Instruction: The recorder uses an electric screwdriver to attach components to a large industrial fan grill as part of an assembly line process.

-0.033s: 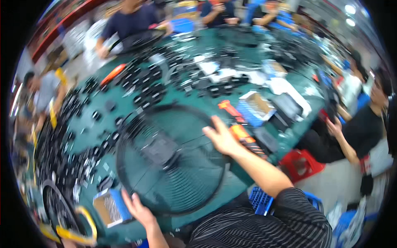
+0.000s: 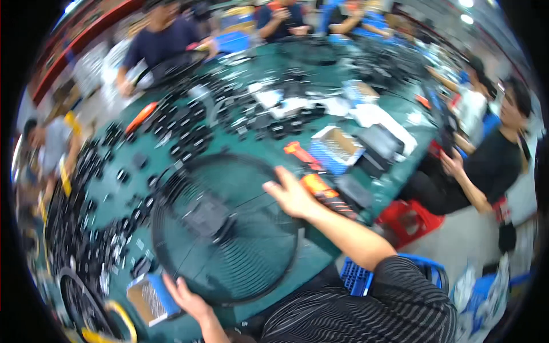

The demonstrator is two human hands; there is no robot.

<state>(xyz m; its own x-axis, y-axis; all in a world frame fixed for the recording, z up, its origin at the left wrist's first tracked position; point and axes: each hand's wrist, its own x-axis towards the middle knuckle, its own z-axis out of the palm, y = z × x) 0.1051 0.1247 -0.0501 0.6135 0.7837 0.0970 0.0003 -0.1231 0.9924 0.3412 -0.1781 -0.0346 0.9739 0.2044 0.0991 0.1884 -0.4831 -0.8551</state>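
A round black fan guard [image 2: 269, 283] of thin rings, with a square dark hub [image 2: 207, 217] in its middle, lies flat in front of me. My left hand [image 2: 189, 298] is at its lower left rim, fingers apart, beside a small blue-sided carton [image 2: 153, 302] of thin metal pieces. On the opposite side my right hand [image 2: 291, 194] is open over or against the rim, thumb and fingers spread. Whether either hand presses on the guard I cannot tell. Close to the right hand lie an orange-and-black power tool [image 2: 320, 191] and a red-orange tool [image 2: 300, 153].
Many small black parts [image 2: 191, 134] cover the green tabletop [image 2: 117, 194] at left and back. Another blue carton [image 2: 334, 151] and a black tray [image 2: 380, 146] stand at right. Co-workers sit around the table. A red stool [image 2: 409, 223] is on the floor at right.
The whole view has shifted slightly, so the scene sits a little further left. Both hands keep about the same places at the fan guard.
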